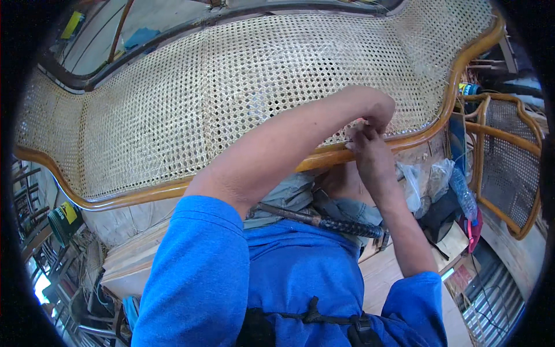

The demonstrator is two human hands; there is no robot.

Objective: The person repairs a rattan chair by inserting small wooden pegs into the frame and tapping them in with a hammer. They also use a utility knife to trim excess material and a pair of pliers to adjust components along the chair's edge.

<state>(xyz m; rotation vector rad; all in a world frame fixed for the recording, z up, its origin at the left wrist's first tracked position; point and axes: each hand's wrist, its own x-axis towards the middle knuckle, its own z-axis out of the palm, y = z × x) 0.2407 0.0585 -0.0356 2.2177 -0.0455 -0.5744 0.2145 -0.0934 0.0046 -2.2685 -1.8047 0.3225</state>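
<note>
A large woven cane panel point(173, 115) in a glossy brown wooden frame point(133, 198) lies before me. Bent at the wrist, my left hand point(378, 107) reaches across to the right over the cane, fingers pointing down at the near edge. My right hand point(370, 151) comes up from below and meets it there, its fingers pinched together beside the rail. Both hands look closed around something small, with a reddish bit showing between them; I cannot make out what it is. Across my lap rests a rod-like tool with a black textured grip point(350, 226).
A second cane-panelled wooden piece point(509, 156) stands at the right. Near it lie clear plastic bags point(410, 185), a plastic bottle point(462, 194) and a black bag point(442, 217). Wooden boards point(133, 254) and a dark green can point(65, 220) are at the left. A dark frame point(75, 78) lies beyond the panel.
</note>
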